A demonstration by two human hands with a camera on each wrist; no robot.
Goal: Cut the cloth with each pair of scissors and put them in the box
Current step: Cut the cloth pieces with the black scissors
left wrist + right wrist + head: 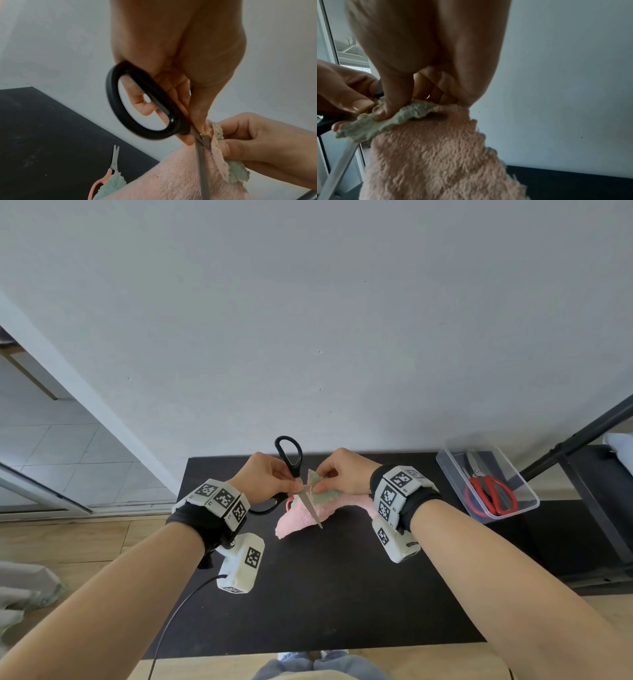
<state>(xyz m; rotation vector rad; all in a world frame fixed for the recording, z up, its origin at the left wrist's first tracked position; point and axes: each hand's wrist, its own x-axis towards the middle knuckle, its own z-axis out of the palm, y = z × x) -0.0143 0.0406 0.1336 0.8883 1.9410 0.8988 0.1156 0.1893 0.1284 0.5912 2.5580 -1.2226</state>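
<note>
My left hand (269, 474) grips black-handled scissors (290, 458) near the pivot, one loop up and the other low by my wrist. Their blade (312, 510) slants down across a pink cloth (301, 517) with a green underside. My right hand (344, 470) pinches the cloth's raised green edge (368, 125) right beside the blade, lifting it off the black table (325, 594). The wrist views show the black loop (113, 102) and the blade (203, 169) against the cloth (171, 182). A clear plastic box (510, 470) at the back right holds red-handled scissors (491, 496).
Small pink-handled scissors (113, 162) lie on the table to the left of the cloth, their handles partly under it. A black metal frame (582, 436) stands right of the box. A cable (178, 611) hangs from my left wrist over the table's front left.
</note>
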